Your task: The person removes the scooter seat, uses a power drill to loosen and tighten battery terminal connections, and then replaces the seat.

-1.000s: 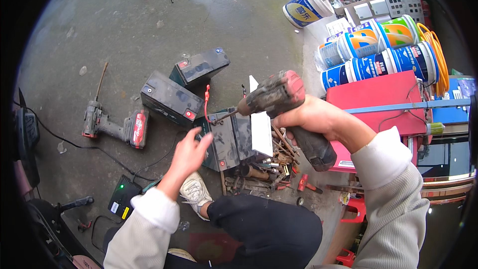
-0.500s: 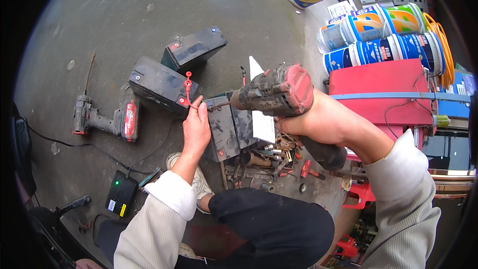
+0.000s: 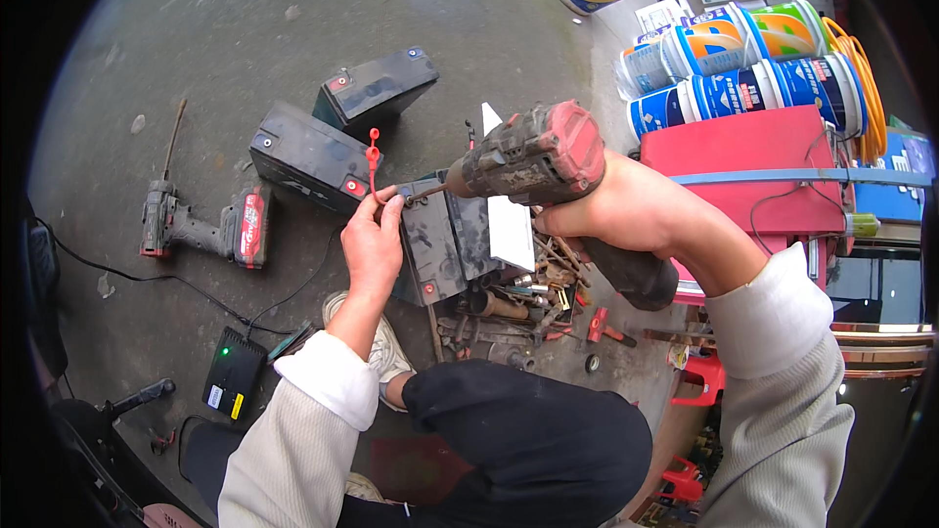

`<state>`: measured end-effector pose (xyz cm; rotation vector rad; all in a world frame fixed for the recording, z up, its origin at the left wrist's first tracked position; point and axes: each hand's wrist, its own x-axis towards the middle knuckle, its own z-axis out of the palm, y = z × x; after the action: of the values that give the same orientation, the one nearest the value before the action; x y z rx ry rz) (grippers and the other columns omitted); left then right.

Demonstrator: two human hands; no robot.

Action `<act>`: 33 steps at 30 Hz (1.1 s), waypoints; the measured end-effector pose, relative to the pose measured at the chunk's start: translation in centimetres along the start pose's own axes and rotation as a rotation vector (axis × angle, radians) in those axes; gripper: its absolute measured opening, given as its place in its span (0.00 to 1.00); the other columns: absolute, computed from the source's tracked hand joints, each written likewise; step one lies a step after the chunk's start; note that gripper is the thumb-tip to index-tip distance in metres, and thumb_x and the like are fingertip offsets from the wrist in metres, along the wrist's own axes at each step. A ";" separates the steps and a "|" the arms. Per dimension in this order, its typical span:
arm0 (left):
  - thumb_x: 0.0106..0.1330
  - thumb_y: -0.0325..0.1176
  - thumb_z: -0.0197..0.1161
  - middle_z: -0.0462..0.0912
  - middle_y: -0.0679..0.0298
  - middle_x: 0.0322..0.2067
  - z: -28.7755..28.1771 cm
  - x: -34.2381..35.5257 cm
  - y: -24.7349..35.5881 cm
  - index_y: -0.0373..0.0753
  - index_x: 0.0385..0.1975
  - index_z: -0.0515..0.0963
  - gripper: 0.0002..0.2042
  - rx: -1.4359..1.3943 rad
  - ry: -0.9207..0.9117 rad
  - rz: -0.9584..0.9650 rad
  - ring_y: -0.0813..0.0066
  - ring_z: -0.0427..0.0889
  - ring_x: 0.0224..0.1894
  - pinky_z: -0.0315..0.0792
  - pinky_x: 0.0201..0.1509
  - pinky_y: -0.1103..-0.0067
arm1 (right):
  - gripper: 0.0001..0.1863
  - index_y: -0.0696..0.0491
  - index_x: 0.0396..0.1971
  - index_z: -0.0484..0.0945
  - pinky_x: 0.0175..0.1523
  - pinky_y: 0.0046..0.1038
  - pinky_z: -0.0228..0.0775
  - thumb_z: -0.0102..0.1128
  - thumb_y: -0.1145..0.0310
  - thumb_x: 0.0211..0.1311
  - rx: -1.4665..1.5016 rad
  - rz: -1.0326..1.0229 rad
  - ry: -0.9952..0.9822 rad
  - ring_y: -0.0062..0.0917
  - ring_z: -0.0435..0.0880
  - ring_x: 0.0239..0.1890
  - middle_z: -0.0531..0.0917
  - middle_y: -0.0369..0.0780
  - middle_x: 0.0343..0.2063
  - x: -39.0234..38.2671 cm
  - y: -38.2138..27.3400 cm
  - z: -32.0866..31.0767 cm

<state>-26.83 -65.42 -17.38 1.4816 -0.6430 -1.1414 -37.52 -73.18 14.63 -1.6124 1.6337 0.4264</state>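
My right hand (image 3: 597, 205) is wrapped round the grip of a dusty cordless drill (image 3: 523, 156) with a red rear. Its long thin bit points left to the far end of a black battery (image 3: 430, 240). At that spot my left hand (image 3: 372, 244) pinches the end of a short red cable (image 3: 373, 174) between thumb and fingertips; the terminal beneath is mostly hidden. Another black battery (image 3: 474, 240) stands against the first, with a white sheet (image 3: 511, 230) beside it. Two more batteries, a nearer one (image 3: 313, 158) and a farther one (image 3: 377, 88), lie beyond my left hand.
Another cordless drill (image 3: 205, 225) lies at left. A black charger (image 3: 235, 372) with a green light trails a cord. Loose tools and a red-headed hammer (image 3: 599, 325) lie near my knee. A red case (image 3: 743, 156) and paint buckets (image 3: 724, 93) stand at right.
The whole view has shifted slightly. Relative to the batteries, both hands stay at nearly the same place, with the drill bit still at the terminal end.
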 end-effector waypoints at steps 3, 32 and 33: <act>0.73 0.37 0.67 0.87 0.66 0.30 -0.5 0.0 0.7 0.33 0.46 0.87 0.13 0.017 -0.006 -0.002 0.82 0.81 0.33 0.75 0.42 0.79 | 0.11 0.62 0.31 0.80 0.34 0.33 0.75 0.64 0.69 0.52 -0.049 -0.049 0.009 0.27 0.81 0.26 0.83 0.42 0.23 -0.2 0.0 0.0; 0.77 0.31 0.60 0.84 0.61 0.31 -13.6 -7.4 2.3 0.33 0.43 0.81 0.08 0.104 -0.552 -0.009 0.77 0.82 0.34 0.77 0.42 0.77 | 0.19 0.61 0.51 0.78 0.31 0.30 0.78 0.70 0.77 0.60 0.785 0.037 -0.135 0.26 0.83 0.26 0.83 0.41 0.32 -8.9 9.6 2.9; 0.77 0.31 0.59 0.84 0.64 0.31 -14.0 -6.6 1.8 0.33 0.42 0.82 0.08 0.047 -0.503 -0.050 0.80 0.81 0.34 0.75 0.41 0.78 | 0.17 0.61 0.49 0.79 0.31 0.31 0.78 0.70 0.77 0.60 0.853 0.048 -0.116 0.27 0.84 0.26 0.83 0.41 0.31 -8.8 10.5 2.7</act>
<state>-16.41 -54.14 -14.63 1.2562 -0.9826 -1.5655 -47.72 -63.79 16.21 -0.8867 1.4688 -0.1556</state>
